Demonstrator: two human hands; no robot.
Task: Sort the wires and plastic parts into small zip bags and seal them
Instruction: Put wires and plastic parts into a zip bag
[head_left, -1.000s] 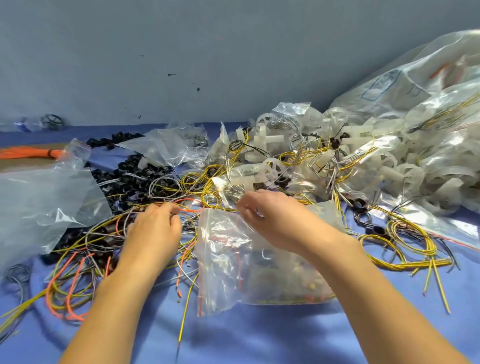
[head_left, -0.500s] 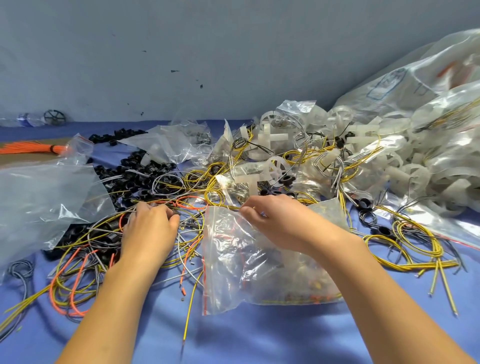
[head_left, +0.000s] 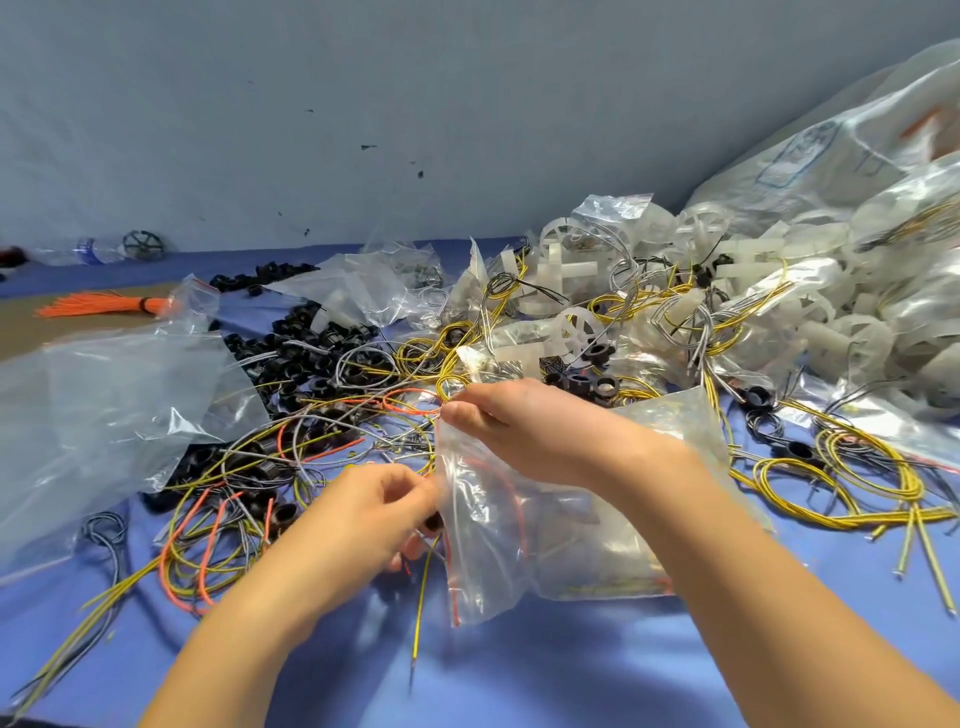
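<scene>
A clear zip bag (head_left: 566, 535) with a red zip strip lies on the blue cloth in front of me, holding a few wires and parts. My right hand (head_left: 524, 431) pinches its upper left corner. My left hand (head_left: 374, 514) has its fingers curled at the bag's left edge and pinches it; a small black ring (head_left: 432, 522) shows just under its fingertips. Left of the bag spreads a tangle of yellow, orange and grey wires (head_left: 218, 519). Behind it lie black plastic rings (head_left: 311, 358) and white plastic wheels (head_left: 571, 332).
A large clear bag (head_left: 104, 405) covers the left side. An orange wire bundle (head_left: 104, 304) lies far left on brown board. Big filled plastic bags (head_left: 831, 171) pile up at the right against the grey wall. Yellow wire coils (head_left: 857, 467) lie right of the zip bag.
My left hand left the wire tangle and came right, toward me, to the bag's left edge. My right hand kept its pinch on the bag's top corner.
</scene>
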